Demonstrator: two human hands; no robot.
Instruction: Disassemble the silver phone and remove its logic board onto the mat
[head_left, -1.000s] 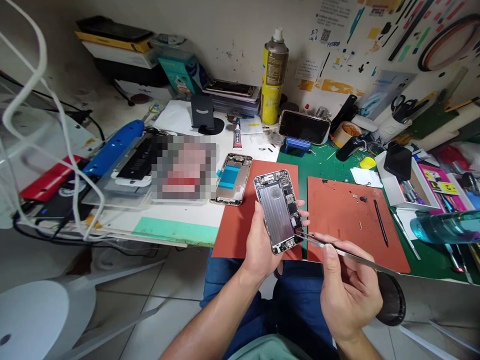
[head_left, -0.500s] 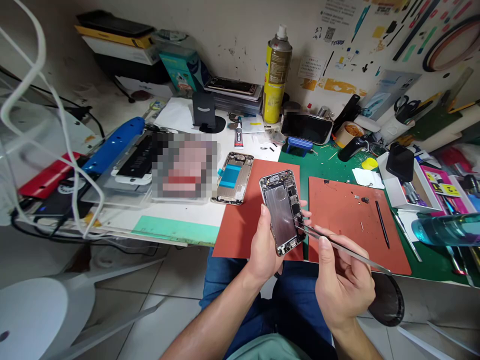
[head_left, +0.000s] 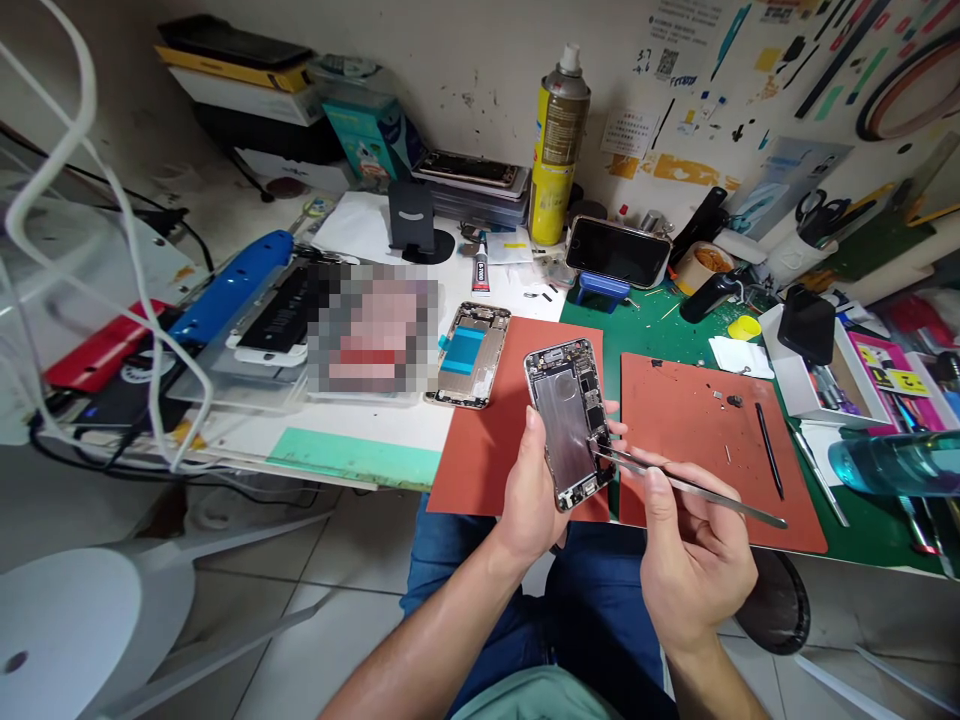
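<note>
An opened smartphone housing (head_left: 564, 430), with bare metal and small circuit parts showing, rests tilted in my left hand (head_left: 529, 490). My left thumb lies along its near left edge, and the fingertips come round its right side. In my right hand (head_left: 694, 550) is a pair of metal tweezers (head_left: 697, 487), pinched between thumb and fingers. The tweezer tips reach the lower right of the housing, by the circuit parts; whether they grip anything there is too small to tell. Left of it, a second phone shell (head_left: 489, 365) with blue tape lies on the table.
Red-brown mats (head_left: 675, 450) lie under and right of my hands, with a black pen-like tool (head_left: 769, 450) and tiny parts on the right one. A spray can (head_left: 559, 150) stands at the back. A blue bottle (head_left: 892, 463) lies at the right, near a white box (head_left: 810, 385).
The tweezers' rear end has swung down a little and my right hand has shifted slightly. The tips stay at the housing's lower right. The whole view has moved slightly.
</note>
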